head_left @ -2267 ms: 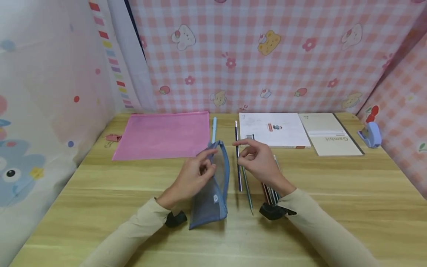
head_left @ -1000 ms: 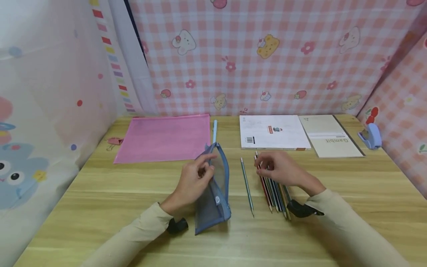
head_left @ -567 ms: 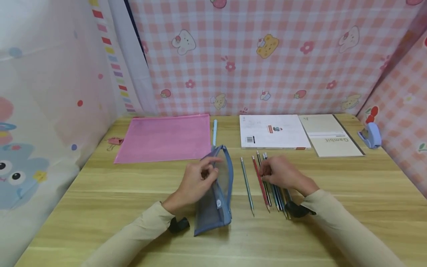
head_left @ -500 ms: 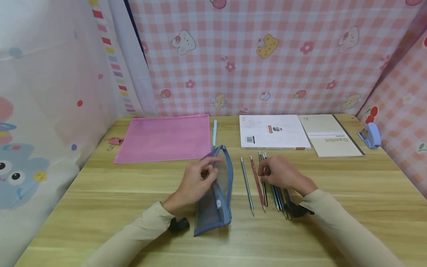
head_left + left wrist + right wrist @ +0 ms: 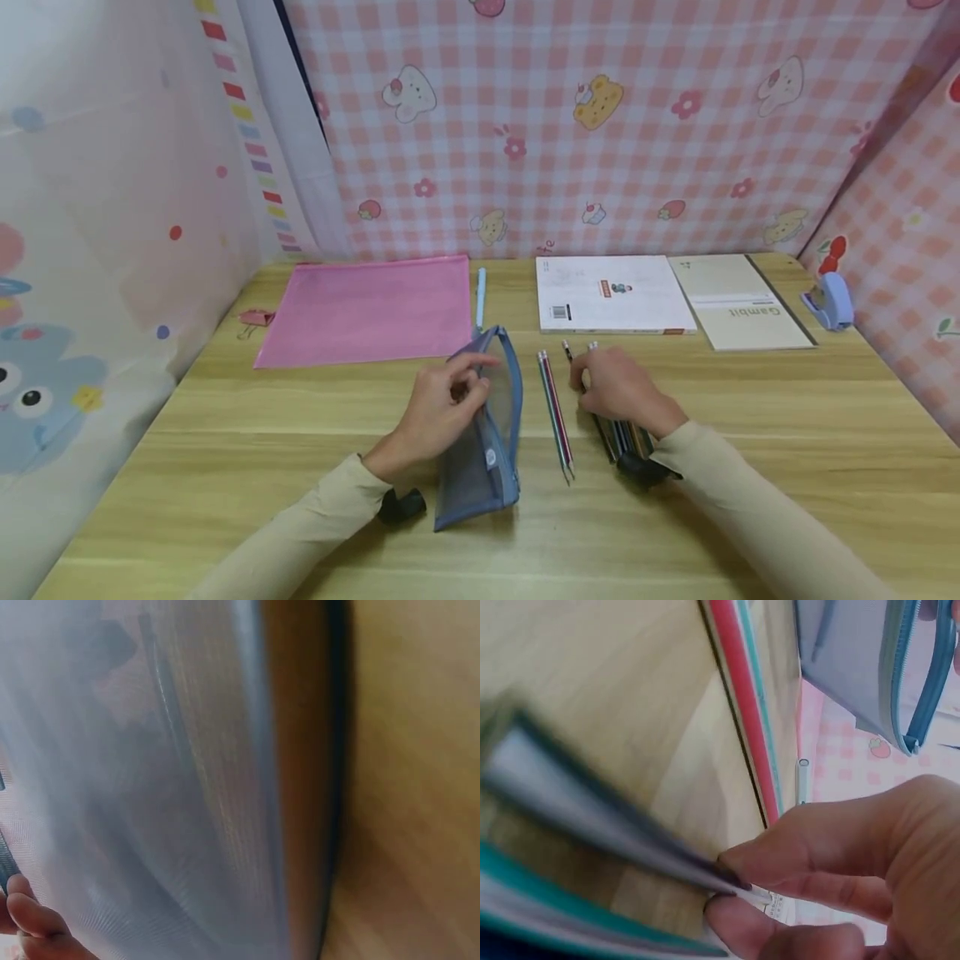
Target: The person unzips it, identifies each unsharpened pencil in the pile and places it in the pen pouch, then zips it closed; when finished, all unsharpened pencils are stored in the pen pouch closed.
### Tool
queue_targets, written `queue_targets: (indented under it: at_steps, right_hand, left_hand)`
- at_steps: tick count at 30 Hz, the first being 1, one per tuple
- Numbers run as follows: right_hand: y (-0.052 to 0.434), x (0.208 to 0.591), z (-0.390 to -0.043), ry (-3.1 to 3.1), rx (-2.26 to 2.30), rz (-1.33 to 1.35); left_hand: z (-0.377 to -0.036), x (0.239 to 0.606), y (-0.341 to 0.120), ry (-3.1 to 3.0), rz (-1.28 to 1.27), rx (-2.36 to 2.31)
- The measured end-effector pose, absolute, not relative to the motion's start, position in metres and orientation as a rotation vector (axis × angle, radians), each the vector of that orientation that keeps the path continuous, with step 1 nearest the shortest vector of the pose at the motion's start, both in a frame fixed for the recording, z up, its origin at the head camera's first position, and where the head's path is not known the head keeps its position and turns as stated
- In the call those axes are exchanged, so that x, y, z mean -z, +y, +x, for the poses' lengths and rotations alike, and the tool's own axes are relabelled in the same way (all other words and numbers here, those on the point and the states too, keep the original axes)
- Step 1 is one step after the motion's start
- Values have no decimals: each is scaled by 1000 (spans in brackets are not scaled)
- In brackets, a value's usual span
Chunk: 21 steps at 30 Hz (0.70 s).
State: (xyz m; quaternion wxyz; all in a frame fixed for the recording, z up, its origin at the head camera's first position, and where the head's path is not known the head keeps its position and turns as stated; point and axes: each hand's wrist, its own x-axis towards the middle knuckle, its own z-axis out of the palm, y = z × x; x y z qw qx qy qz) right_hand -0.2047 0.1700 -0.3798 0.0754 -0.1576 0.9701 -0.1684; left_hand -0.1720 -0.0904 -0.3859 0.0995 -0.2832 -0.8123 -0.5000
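Observation:
My left hand [image 5: 435, 408] pinches the top edge of a blue mesh pencil case [image 5: 468, 487], whose zipped mouth gapes toward the right. In the left wrist view the mesh [image 5: 142, 825] fills much of the picture, with fingertips [image 5: 37, 919] at its lower left edge. Thumb and finger of my right hand [image 5: 618, 385] pinch a dark pencil [image 5: 615, 806] near its far end. Under that hand and wrist lie several more pencils [image 5: 624, 435], partly hidden. Between case and right hand, a red pencil [image 5: 555, 404] lies alongside a green pencil [image 5: 545, 392].
Behind lie a pink zip pouch [image 5: 367, 312], a light blue pen [image 5: 481, 296], a white book [image 5: 615, 296] and a cream notebook [image 5: 738, 304]. A pink binder clip [image 5: 257, 317] sits far left, a lilac tape dispenser [image 5: 831, 302] far right.
The red pencil has shifted left and now lies against the green one. My right hand has moved slightly left with the dark pencil. My left hand still holds the case.

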Motion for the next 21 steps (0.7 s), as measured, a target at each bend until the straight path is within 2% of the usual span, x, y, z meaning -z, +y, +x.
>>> queue_targets:
  at_steps: [9,21]
  right_hand:
    - [175,382,-208,2861,797,-487]
    - [153,355,-193,2390,1620,-364]
  left_hand:
    - [-170,385,-90,-2395,-854,1501]
    - [-172,382,-89,-2403,-817,1482]
